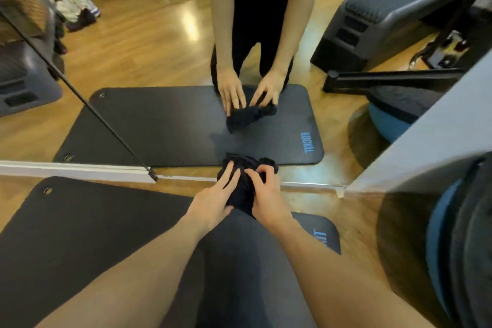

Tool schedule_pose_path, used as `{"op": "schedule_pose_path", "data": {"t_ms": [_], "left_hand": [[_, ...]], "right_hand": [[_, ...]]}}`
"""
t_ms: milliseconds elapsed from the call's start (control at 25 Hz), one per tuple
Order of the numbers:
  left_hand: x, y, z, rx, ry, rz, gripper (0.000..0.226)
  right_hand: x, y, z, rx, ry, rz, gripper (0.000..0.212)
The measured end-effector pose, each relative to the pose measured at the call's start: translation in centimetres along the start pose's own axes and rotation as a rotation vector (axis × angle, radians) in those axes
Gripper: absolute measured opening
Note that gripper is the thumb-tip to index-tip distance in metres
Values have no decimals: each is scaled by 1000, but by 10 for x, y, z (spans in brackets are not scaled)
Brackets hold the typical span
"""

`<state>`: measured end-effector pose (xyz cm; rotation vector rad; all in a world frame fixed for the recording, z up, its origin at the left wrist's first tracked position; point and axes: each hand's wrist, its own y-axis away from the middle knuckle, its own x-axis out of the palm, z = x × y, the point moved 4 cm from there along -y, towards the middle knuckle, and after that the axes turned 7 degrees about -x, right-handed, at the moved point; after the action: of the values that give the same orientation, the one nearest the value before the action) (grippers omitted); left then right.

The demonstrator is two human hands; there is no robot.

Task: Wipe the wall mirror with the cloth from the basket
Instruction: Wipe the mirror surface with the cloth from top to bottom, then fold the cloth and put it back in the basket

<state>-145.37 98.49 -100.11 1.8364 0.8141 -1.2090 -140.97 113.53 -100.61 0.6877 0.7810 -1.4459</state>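
Note:
The wall mirror fills the upper half of the head view, and its lower edge runs just above the wooden floor. A dark bunched cloth hangs in front of that lower edge, held between both hands. My left hand lies over the cloth's left side with fingers spread and the thumb tucked at its lower edge. My right hand pinches the right side with curled fingers. The mirror reflects both hands and the cloth. A blurred woven shape, possibly the basket, shows at top left.
A black exercise mat covers the floor under my arms. A blue and black balance ball sits at the right beside a grey wall panel. A thin dark bar crosses the mirror's left side. Reflected: a grey step bench.

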Motion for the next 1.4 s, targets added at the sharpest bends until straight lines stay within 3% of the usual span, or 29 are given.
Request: {"op": "schedule_pose_path", "data": {"t_ms": [240, 520, 1040, 1400], "left_hand": [[-96, 64, -64, -61, 114, -191, 107], [-167, 116, -63, -236, 170, -415, 107], [-248, 215, 74, -650, 21, -400, 91], [-266, 200, 196, -589, 142, -350, 88]], "right_hand": [[-133, 28, 65, -166, -47, 10, 65], [-191, 4, 140, -390, 35, 93, 64], [-95, -58, 313, -630, -48, 209, 67], [-36, -123, 386, -561, 81, 287, 72]]}}
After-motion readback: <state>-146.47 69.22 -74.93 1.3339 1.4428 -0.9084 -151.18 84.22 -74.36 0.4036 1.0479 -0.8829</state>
